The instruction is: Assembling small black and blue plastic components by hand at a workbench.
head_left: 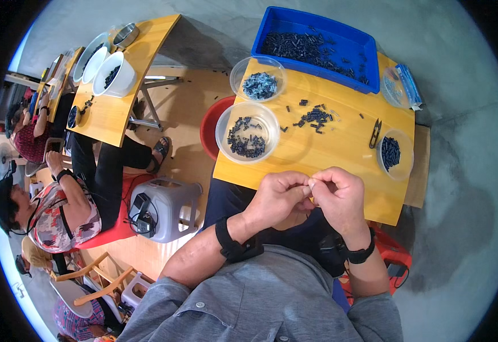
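Note:
My left hand (278,198) and my right hand (340,197) meet at the near edge of the yellow table (309,159). Fingertips of both are pinched together around something too small to make out. Beyond them lies a loose pile of small black tube-like pieces (316,117). A clear round tub (221,134) to the left holds similar dark pieces. To the right, a smaller clear tub (410,162) contains more black pieces, with black thread snips (375,134) lying beside it.
A large blue tray (317,74) of black pieces stands at the far edge. Near it are a tub of bluish pieces (259,86) and a blue packet (410,85). On the left are a red bucket (208,128), a grey stool (172,208) and a seated person (61,214).

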